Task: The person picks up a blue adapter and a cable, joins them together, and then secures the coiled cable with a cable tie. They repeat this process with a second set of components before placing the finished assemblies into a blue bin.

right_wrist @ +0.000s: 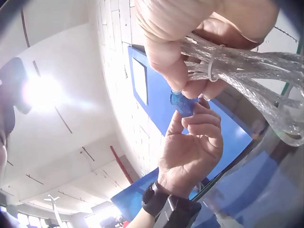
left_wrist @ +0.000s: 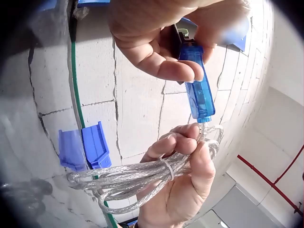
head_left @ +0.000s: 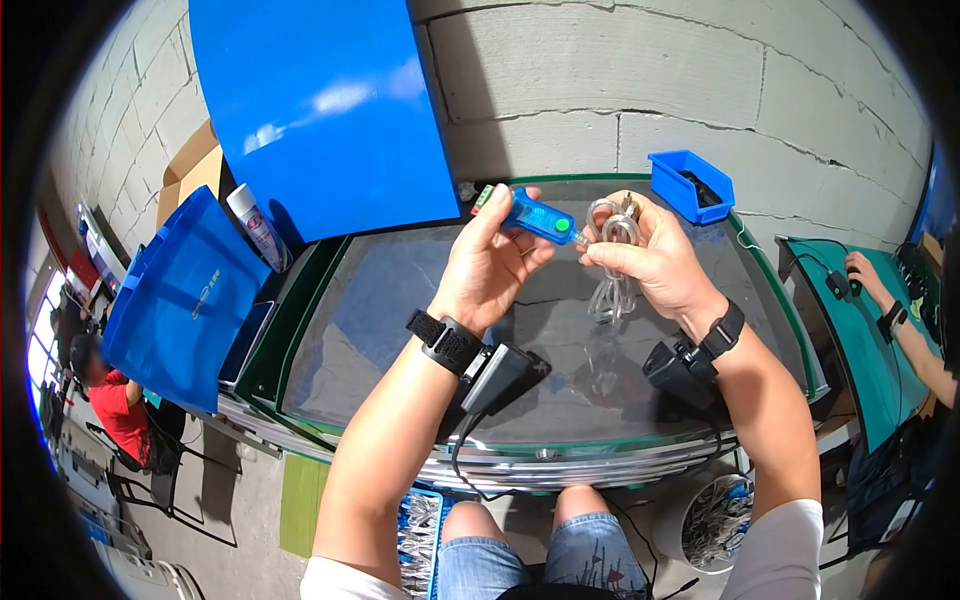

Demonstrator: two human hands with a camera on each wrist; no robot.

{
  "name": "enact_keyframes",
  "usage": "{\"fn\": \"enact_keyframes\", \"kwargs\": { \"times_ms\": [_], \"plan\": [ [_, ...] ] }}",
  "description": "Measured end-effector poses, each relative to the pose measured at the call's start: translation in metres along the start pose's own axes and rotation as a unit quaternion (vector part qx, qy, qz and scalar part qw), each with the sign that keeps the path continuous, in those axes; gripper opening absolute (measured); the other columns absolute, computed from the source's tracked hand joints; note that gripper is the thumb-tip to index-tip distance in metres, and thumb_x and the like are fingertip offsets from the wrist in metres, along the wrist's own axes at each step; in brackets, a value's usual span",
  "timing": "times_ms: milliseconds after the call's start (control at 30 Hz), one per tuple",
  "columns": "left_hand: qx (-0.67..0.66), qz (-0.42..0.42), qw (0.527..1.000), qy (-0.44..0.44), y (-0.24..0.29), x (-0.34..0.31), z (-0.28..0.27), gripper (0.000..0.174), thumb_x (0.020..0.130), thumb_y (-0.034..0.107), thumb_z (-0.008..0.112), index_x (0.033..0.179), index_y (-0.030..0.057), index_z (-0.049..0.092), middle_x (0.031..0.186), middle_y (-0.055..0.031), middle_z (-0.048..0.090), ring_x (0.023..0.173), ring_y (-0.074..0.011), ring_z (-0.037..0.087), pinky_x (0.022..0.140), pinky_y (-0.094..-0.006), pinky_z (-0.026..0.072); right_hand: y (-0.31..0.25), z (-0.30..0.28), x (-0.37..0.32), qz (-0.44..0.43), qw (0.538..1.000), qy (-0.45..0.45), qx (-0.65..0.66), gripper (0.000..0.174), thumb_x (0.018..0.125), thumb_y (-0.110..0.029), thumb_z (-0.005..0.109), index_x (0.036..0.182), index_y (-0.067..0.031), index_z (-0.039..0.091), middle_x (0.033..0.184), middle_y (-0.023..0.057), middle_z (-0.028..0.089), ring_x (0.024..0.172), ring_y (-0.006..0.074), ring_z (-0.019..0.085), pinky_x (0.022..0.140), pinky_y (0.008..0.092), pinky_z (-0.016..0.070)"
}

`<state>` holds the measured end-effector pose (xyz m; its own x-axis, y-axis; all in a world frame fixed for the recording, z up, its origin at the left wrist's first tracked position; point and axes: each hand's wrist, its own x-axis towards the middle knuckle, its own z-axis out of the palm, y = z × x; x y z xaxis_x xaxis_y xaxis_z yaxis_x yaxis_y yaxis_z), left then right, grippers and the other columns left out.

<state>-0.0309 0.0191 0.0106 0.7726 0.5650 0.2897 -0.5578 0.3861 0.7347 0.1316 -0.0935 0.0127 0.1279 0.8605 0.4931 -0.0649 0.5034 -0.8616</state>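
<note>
My left hand (head_left: 488, 268) pinches a translucent blue cable adapter (head_left: 541, 218) between thumb and fingers. The adapter has a green terminal block at one end and a round green spot on its side. From its other end runs a clear braided cable, coiled into a bundle (head_left: 612, 298). Thumb and fingers of my right hand (head_left: 662, 262) grip this cable close to the adapter, and the loops hang below. In the left wrist view, a thin white tie (left_wrist: 167, 168) circles the bundle. Both hands are raised above the dark tabletop (head_left: 400, 385).
At the back right stands a blue bin (head_left: 716, 214) with dark items inside. A large blue panel (head_left: 330, 130) leans at the back left, near a spray can (head_left: 258, 228) and a blue holder (head_left: 180, 310). A bucket of cables (head_left: 675, 530) sits below right. Other people work at both sides.
</note>
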Motion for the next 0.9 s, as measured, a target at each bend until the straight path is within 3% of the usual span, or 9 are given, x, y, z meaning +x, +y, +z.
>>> {"fn": "enact_keyframes", "kwargs": {
  "times_ms": [67, 133, 167, 367, 533, 633, 700, 800, 900],
  "plan": [
    [-0.014, 0.017, 1.000, 0.000, -0.004, -0.003, 0.009, 0.030, 0.086, 0.018, 0.061, 0.111, 0.0038, 0.054, 0.097, -0.0069, 0.063, 0.086, -0.0152, 0.061, 0.072, -0.0290, 0.0513, 0.001, 0.001, 0.000, 0.016, 1.000, 0.007, 0.012, 0.027, 0.079, -0.001, 0.065, 0.101, -0.0015, 0.051, 0.092, 0.0055, 0.059, 0.083, 0.0128, 0.060, 0.076, 0.0273, 0.0523],
    [0.099, 0.036, 0.992, -0.074, -0.010, -0.003, 0.011, 0.039, 0.083, 0.014, 0.065, 0.118, 0.0042, 0.050, 0.101, -0.0073, 0.062, 0.096, -0.0163, 0.057, 0.081, -0.0314, 0.0475, 0.003, 0.002, 0.000, 0.032, 0.999, 0.015, 0.024, 0.027, 0.079, -0.001, 0.065, 0.102, -0.0016, 0.051, 0.093, 0.0055, 0.059, 0.085, 0.0126, 0.060, 0.076, 0.0276, 0.0523],
    [0.159, 0.030, 0.984, -0.068, -0.012, -0.002, 0.006, 0.040, 0.081, 0.010, 0.067, 0.117, 0.0045, 0.052, 0.101, -0.0075, 0.063, 0.093, -0.0167, 0.059, 0.082, -0.0315, 0.0463, 0.006, 0.003, 0.000, 0.026, 0.999, 0.012, 0.037, 0.027, 0.080, -0.002, 0.065, 0.103, -0.0017, 0.051, 0.094, 0.0053, 0.059, 0.086, 0.0123, 0.059, 0.077, 0.0277, 0.0522],
    [0.145, 0.028, 0.989, -0.018, -0.011, 0.001, 0.001, 0.035, 0.081, 0.014, 0.068, 0.112, 0.0039, 0.055, 0.097, -0.0077, 0.064, 0.088, -0.0157, 0.060, 0.080, -0.0303, 0.0487, 0.003, -0.002, 0.001, 0.030, 0.999, -0.014, 0.013, 0.026, 0.080, -0.005, 0.065, 0.103, -0.0026, 0.052, 0.096, 0.0038, 0.059, 0.087, 0.0113, 0.059, 0.080, 0.0258, 0.0489],
    [0.147, 0.010, 0.989, 0.017, -0.009, 0.000, 0.004, 0.038, 0.082, 0.015, 0.067, 0.115, 0.0030, 0.052, 0.095, -0.0087, 0.063, 0.084, -0.0159, 0.061, 0.079, -0.0284, 0.0506, 0.003, -0.001, 0.001, 0.025, 0.999, 0.035, -0.011, 0.022, 0.080, -0.006, 0.066, 0.098, -0.0025, 0.054, 0.091, 0.0029, 0.060, 0.083, 0.0095, 0.058, 0.078, 0.0238, 0.0473],
    [0.127, -0.002, 0.992, 0.005, -0.011, -0.002, 0.010, 0.050, 0.078, 0.008, 0.069, 0.121, 0.0014, 0.044, 0.098, -0.0086, 0.060, 0.086, -0.0158, 0.060, 0.079, -0.0293, 0.0511, 0.013, -0.005, 0.003, 0.016, 0.998, 0.054, -0.035, 0.023, 0.080, -0.006, 0.067, 0.098, -0.0024, 0.054, 0.090, 0.0025, 0.060, 0.084, 0.0086, 0.058, 0.077, 0.0234, 0.0471],
    [0.192, 0.011, 0.981, -0.022, -0.015, -0.002, 0.010, 0.066, 0.073, 0.001, 0.072, 0.127, -0.0001, 0.034, 0.101, -0.0080, 0.055, 0.088, -0.0153, 0.059, 0.080, -0.0306, 0.0510, 0.013, -0.006, 0.004, 0.013, 0.997, 0.056, -0.046, 0.025, 0.080, -0.008, 0.068, 0.099, -0.0023, 0.054, 0.091, 0.0022, 0.060, 0.083, 0.0083, 0.057, 0.076, 0.0230, 0.0471],
    [0.234, -0.010, 0.971, -0.043, -0.018, -0.002, 0.009, 0.075, 0.068, -0.004, 0.074, 0.128, -0.0011, 0.028, 0.103, -0.0084, 0.052, 0.091, -0.0149, 0.058, 0.080, -0.0305, 0.0506, 0.010, -0.004, 0.003, 0.015, 0.998, 0.044, -0.045, 0.027, 0.081, -0.010, 0.068, 0.102, -0.0025, 0.054, 0.092, 0.0019, 0.060, 0.084, 0.0079, 0.057, 0.076, 0.0228, 0.0466],
    [0.235, -0.003, 0.972, -0.020, -0.017, -0.002, 0.012, 0.066, 0.070, -0.004, 0.073, 0.122, 0.0006, 0.033, 0.098, -0.0064, 0.056, 0.085, -0.0152, 0.059, 0.079, -0.0299, 0.0506, 0.004, 0.002, 0.002, 0.025, 0.999, 0.013, -0.024, 0.028, 0.082, -0.014, 0.067, 0.104, -0.0027, 0.053, 0.095, 0.0022, 0.060, 0.087, 0.0082, 0.056, 0.078, 0.0238, 0.0458]
  ]
}}
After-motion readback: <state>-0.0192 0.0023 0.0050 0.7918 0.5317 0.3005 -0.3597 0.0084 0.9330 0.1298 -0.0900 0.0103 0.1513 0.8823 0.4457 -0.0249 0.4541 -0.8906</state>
